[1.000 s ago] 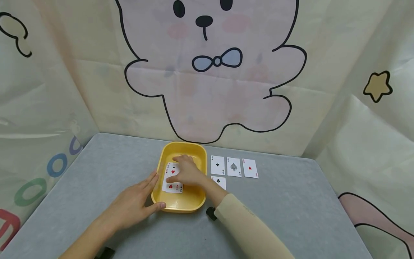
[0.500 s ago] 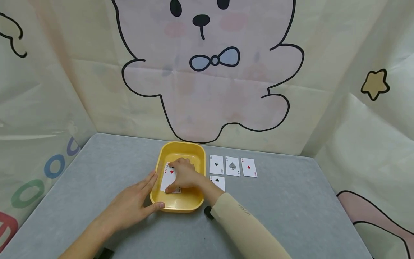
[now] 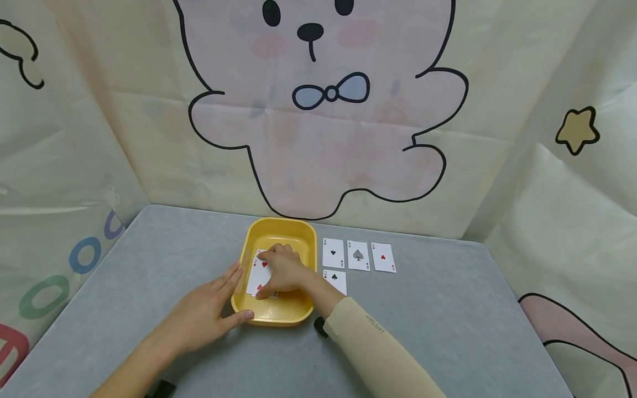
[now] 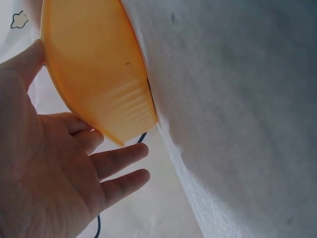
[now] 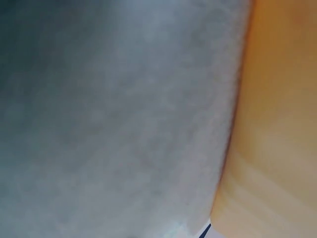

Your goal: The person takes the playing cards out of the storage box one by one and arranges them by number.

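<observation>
The playing cards [image 3: 259,273] lie in the yellow tray [image 3: 303,237] just below the middle of the head view, a two of hearts on top. The right hand [image 3: 283,271] reaches into the tray, thumb and fingers curled to pinch the top card at its edges. The left hand [image 3: 204,315] lies with straight fingers against the tray's left wall, thumb at its near rim. Right of the tray, four cards [image 3: 358,257] lie face up on the grey desk [image 3: 448,320]: three aces in a row and a two of clubs below the first one.

In the left wrist view, the tray's [image 4: 94,64] outer wall fills the upper left, and the left hand [image 4: 54,168], at lower left, spreads flat against it, fingers relaxed.

The right wrist view is blurred: grey desk [image 5: 114,119] on the left, tray wall [image 5: 277,124] on the right; no hand shows.
</observation>
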Available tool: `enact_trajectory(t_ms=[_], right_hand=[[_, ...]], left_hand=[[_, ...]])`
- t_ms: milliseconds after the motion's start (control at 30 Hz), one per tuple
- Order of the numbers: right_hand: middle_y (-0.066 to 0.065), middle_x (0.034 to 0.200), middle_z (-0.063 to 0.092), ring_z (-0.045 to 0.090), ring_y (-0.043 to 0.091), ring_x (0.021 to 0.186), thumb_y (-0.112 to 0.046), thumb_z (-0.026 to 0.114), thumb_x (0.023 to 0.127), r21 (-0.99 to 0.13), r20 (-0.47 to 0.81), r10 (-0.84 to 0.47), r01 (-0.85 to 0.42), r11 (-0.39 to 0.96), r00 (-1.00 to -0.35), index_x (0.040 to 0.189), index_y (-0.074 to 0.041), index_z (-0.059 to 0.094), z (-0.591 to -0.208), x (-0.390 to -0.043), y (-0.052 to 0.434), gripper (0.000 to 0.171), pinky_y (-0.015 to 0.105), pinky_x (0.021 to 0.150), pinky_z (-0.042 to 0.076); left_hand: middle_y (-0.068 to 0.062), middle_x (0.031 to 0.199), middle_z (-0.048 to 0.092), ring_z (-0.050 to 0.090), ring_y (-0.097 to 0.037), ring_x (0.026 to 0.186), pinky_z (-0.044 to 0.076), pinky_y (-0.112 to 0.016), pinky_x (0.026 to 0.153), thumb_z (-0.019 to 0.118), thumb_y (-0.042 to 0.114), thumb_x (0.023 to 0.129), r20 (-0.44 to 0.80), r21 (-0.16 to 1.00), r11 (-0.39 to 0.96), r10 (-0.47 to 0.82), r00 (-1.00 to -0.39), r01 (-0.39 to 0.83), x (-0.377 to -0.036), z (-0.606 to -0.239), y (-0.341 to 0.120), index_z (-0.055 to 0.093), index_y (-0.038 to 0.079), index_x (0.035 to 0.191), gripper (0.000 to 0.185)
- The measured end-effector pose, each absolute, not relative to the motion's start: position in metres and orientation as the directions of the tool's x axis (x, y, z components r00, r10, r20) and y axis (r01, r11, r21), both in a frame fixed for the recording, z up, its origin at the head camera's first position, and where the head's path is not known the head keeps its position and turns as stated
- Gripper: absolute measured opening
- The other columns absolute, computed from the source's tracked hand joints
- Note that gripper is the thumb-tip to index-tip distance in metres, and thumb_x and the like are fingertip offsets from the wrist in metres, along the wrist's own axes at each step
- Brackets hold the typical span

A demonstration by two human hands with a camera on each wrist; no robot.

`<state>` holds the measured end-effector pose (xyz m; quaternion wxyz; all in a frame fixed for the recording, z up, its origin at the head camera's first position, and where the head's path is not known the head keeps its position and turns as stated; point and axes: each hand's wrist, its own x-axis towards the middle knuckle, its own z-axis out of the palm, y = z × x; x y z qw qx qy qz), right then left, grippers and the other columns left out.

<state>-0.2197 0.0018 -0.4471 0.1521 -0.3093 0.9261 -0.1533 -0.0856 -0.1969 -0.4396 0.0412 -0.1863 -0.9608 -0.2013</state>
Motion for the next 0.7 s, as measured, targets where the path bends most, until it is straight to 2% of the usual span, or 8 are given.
enact_trajectory(t_ms=[433, 567, 700], right_hand=[[0.004, 0.140, 0.057, 0.047, 0.020, 0.121, -0.043, 0.099, 0.069, -0.416, -0.138, -0.625, -0.528, 0.741, -0.768, 0.145, -0.014, 0.059, -0.4479, -0.2175, 0.0002, 0.091, 0.036, 0.105, 0.040], [0.002, 0.137, 0.056, 0.049, 0.017, 0.117, -0.034, 0.100, 0.071, -0.496, -0.138, -0.635, -0.502, 0.709, -0.760, 0.145, -0.012, 0.051, -0.4479, -0.2169, 0.0003, 0.092, 0.031, 0.108, 0.041], [0.004, 0.132, 0.053, 0.054, 0.014, 0.107, -0.025, 0.099, 0.073, -0.573, -0.150, -0.648, -0.468, 0.672, -0.747, 0.148, -0.009, 0.048, -0.4493, -0.2173, 0.0007, 0.092, 0.024, 0.103, 0.045]], left_hand=[[-0.015, 0.166, 0.037, 0.057, -0.041, 0.134, 0.050, -0.059, 0.103, 0.058, 0.071, 0.096, 0.147, 0.370, 0.851, 0.343, -0.928, 0.373, -0.0861, -0.4406, -0.1976, 0.036, 0.004, 0.162, 0.096], [-0.016, 0.166, 0.037, 0.056, -0.041, 0.135, 0.049, -0.058, 0.104, 0.058, 0.071, 0.097, 0.147, 0.374, 0.848, 0.345, -0.927, 0.375, -0.0860, -0.4403, -0.1974, 0.036, 0.003, 0.162, 0.097], [-0.016, 0.166, 0.038, 0.056, -0.041, 0.135, 0.049, -0.058, 0.104, 0.060, 0.069, 0.097, 0.158, 0.373, 0.845, 0.348, -0.924, 0.382, -0.0860, -0.4405, -0.1972, 0.036, 0.003, 0.162, 0.096]])
